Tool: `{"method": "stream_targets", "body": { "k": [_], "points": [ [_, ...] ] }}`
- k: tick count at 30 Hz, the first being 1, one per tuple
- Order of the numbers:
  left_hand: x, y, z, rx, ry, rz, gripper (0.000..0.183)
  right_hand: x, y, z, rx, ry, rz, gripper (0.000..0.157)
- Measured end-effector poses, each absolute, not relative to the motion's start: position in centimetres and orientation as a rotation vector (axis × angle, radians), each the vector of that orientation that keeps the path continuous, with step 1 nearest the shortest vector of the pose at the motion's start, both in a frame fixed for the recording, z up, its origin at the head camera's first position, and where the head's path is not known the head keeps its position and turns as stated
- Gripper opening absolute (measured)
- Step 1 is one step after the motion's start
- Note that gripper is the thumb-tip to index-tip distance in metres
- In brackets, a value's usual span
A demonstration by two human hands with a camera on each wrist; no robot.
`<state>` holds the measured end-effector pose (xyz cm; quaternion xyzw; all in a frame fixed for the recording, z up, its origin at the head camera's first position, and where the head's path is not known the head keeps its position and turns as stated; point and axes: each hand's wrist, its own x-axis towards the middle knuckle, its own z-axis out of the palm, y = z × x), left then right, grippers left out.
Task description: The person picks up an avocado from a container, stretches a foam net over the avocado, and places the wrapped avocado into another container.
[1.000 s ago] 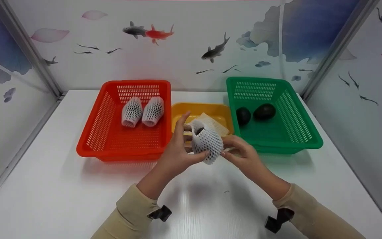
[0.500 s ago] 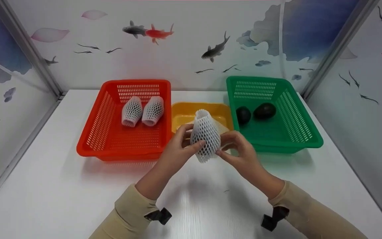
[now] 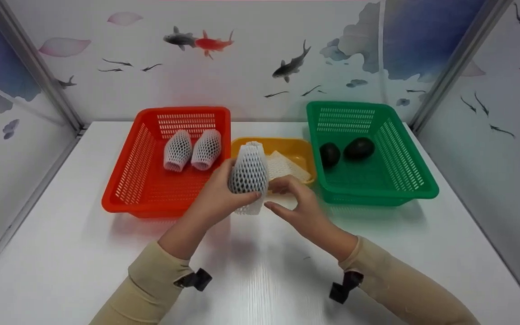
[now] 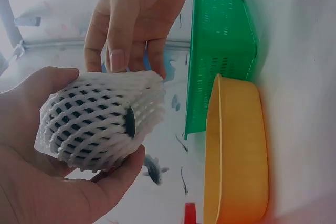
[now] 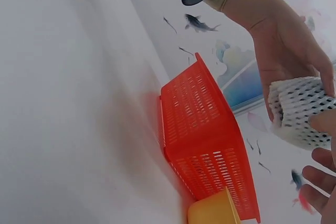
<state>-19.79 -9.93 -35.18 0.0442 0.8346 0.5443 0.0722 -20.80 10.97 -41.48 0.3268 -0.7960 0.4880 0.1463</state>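
My left hand (image 3: 215, 198) grips an avocado in a white foam net sleeve (image 3: 248, 176), held upright above the table in front of the baskets. Through the mesh, dark skin shows in the left wrist view, where the thumb and fingers wrap the net sleeve (image 4: 92, 116). My right hand (image 3: 305, 210) is just to the right, fingers loosely bent and holding nothing. Its fingertips come close to the sleeve or brush it; I cannot tell which. Two bare dark avocados (image 3: 359, 149) lie in the green basket (image 3: 386, 180).
The red basket (image 3: 165, 189) at left has two more netted pieces (image 3: 206, 150) side by side. Between the baskets stands a yellow tray (image 3: 294, 144) with a flat white foam net (image 3: 285, 167) in it. White printed panels enclose the white table (image 3: 260, 289).
Both hands have moved left, the netted avocado going with my left hand and turning upright. My right hand has loosened from the sleeve. The flat net in the tray shows more fully.
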Motion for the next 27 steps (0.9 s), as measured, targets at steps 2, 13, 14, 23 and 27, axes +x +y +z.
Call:
{"method": "stream_targets", "body": {
  "k": [2, 13, 14, 23, 27],
  "points": [
    [-20.2, -10.8, -34.6, 0.100, 2.523, 1.636, 0.090, -21.2, 10.2, -41.6, 0.993, -2.317, 1.338, 0.033],
    [-22.2, -14.6, -32.9, -0.073, 2.639, 1.588, 0.101, -23.6, 4.8, -41.0, 1.463, -2.541, 0.647, 0.036],
    [-22.4, -14.9, -32.9, -0.089, 2.643, 1.590, 0.101, -23.8, 4.2, -40.9, 1.505, -2.542, 0.582, 0.036],
    [-24.3, -17.3, -33.5, -0.204, 2.630, 1.587, 0.096, -26.3, 0.3, -39.8, 1.690, -2.731, 0.234, 0.036],
    [-25.1, -18.3, -33.6, -0.261, 2.608, 1.593, 0.094, -27.2, -1.0, -38.8, 1.754, -2.860, 0.101, 0.027]
  ]
}}
